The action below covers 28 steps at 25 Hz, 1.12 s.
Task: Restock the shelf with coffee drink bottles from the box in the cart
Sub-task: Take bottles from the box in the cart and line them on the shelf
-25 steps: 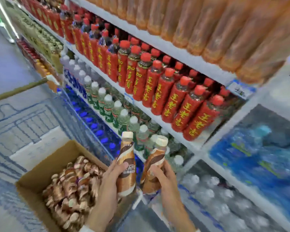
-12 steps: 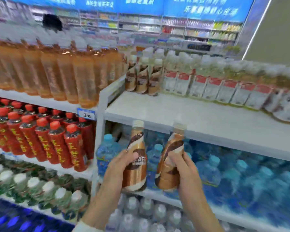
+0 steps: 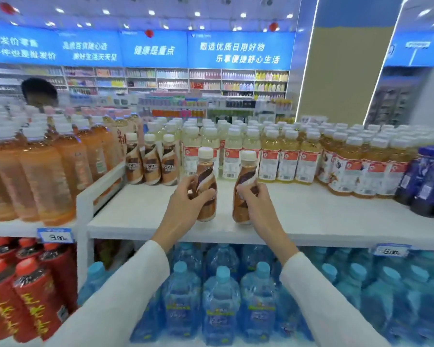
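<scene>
My left hand (image 3: 184,205) grips a brown coffee drink bottle with a cream cap (image 3: 207,179), held upright over the white top shelf (image 3: 140,219). In my right hand (image 3: 257,205) is a second coffee bottle (image 3: 244,176), tilted slightly left, its base near the shelf surface. Both bottles hover close together near the shelf's front. Three matching coffee bottles (image 3: 150,162) stand at the back left of the same shelf. The box and cart are out of view.
Pale yellow drink bottles (image 3: 286,156) fill the back of the shelf; dark blue bottles (image 3: 429,176) stand at the right. Orange drinks (image 3: 40,169) sit left of a white divider (image 3: 98,189). Blue water bottles (image 3: 221,301) and red bottles (image 3: 23,284) fill the shelves below. A person's head (image 3: 39,91) shows behind.
My view rose from the cart and lower shelves to the top shelf. Both hands lifted the two coffee bottles from below the shelf edge to above its surface and spread slightly apart.
</scene>
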Motion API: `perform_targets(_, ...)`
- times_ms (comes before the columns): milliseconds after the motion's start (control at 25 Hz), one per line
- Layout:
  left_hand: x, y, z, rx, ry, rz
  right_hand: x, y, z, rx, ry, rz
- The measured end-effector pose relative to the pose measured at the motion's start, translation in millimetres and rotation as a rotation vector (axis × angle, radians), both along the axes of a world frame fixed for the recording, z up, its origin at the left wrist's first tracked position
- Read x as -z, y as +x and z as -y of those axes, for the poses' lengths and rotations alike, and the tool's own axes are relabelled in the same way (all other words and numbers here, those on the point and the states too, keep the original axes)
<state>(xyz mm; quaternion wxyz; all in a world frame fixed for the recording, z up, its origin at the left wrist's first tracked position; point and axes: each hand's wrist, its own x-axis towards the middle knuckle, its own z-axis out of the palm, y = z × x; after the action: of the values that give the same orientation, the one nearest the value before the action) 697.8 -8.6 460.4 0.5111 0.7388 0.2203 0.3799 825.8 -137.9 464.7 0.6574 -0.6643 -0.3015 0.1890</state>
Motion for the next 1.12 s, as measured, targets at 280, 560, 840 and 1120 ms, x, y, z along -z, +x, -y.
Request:
perform_targets(280,19.3,10.9,-26.6,0.068,0.036,-0.063,16.7,12.4,-20.1,-0.053,-0.075,0.068)
perform_targets(560,29.7,6.1,-21.1,-0.19,0.039,-0.217,37.3,23.8,-11.4,0.089,-0.204,0.293)
perform_targets(840,30.9,2.5,-27.4,-0.078,0.046,-0.177,41.2,12.8,-25.3,0.134,-0.152,0.364)
perform_targets(1120,39.8,3.9,-7.4,-0.207,0.105,-0.155,51.0,1.6,-20.6,0.223,-0.111,0.351)
